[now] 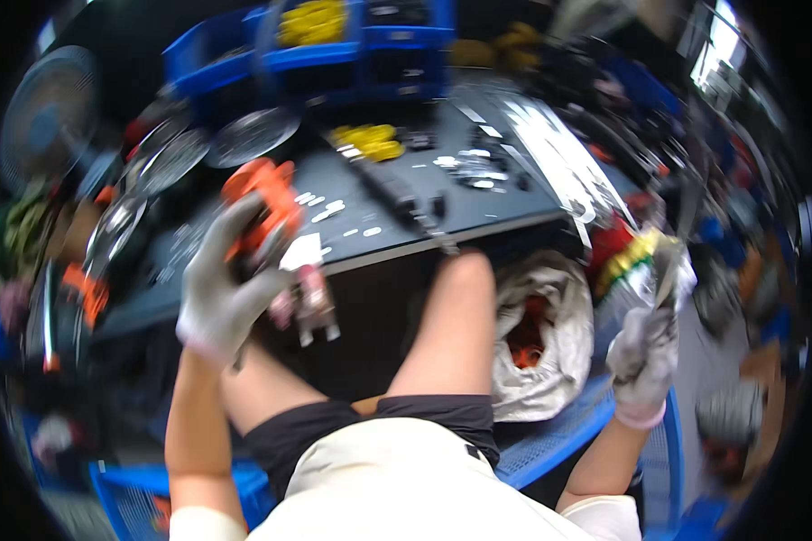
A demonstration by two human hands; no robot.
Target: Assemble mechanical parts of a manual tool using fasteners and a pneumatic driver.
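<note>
the picture is blurred, so fine detail is lost. left of centre, the left hand (221, 293), in a pale work glove, is clenched around an orange power tool (263, 206), its fingers wrapped over the orange body; a small pinkish and white part (309, 293) hangs just below the tool, touching or close against the gloved fingers, though which cannot be told. the tool sits over the near edge of a dark workbench (478, 221) that runs across the middle of the frame. at the right side, the right hand (645, 356), also gloved, is raised and closed on a thin bundle with yellow and clear wrapping (650, 261) that stands up from the fist. between the two hands, the person's bare knees come up from the lower centre, and just right of them lies a grey cloth sack (550, 343) with something orange inside. on the bench top are scattered small white pieces (329, 209), a yellow cluster (370, 140) and a dark bar (388, 185). blue storage bins (406, 41) stand along the upper centre, one holding yellow parts, and round metal discs (253, 133) lie toward the upper left.
</note>
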